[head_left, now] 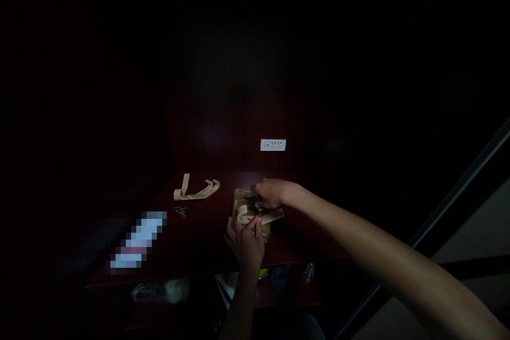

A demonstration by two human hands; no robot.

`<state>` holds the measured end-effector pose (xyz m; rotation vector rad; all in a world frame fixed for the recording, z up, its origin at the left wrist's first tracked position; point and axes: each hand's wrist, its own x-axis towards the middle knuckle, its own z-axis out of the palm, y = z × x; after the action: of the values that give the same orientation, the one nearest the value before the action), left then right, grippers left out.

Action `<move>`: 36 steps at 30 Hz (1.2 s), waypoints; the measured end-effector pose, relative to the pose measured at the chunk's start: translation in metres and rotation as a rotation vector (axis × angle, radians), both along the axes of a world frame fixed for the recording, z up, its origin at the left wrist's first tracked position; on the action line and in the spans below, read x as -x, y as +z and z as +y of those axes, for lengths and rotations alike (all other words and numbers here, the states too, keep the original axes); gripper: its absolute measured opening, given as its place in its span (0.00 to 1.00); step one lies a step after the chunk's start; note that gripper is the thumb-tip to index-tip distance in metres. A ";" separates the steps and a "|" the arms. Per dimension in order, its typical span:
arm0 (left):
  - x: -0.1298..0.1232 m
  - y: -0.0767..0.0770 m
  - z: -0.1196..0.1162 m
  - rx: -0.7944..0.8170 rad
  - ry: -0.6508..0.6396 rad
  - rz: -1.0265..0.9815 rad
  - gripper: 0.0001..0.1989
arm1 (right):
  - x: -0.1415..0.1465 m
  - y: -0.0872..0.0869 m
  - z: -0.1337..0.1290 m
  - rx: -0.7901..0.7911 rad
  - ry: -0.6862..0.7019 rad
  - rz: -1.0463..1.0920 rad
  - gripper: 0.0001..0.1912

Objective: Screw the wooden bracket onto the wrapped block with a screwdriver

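- Pixelated pale patch (137,239): lay on the dark-red tabletop (199,241).
- Nail-like fasteners (180,209): lay loose.
- Curved wooden pieces (195,196): lay behind these.
- Left hand (247,244): touched worn block (239,196) and wooden hook (274,217) atop; pinch could not be told.
- Right hand (272,193): curled closed above, contents hidden.
- White socket (273,145): sat on the dim back wall (223,141).

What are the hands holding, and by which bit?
The left hand holds the wooden hook between its curve and straight end. Whether the right hand holds anything, I can't tell.
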<state>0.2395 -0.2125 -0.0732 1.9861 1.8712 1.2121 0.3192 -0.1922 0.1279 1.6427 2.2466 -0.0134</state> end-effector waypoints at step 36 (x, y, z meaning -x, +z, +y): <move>-0.001 0.006 -0.002 -0.035 0.052 -0.057 0.13 | -0.024 -0.019 0.005 -0.044 0.022 0.135 0.14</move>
<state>0.2406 -0.2147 -0.0675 1.9099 1.8987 1.3095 0.3429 -0.1867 0.1087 1.6865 2.3811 -0.0717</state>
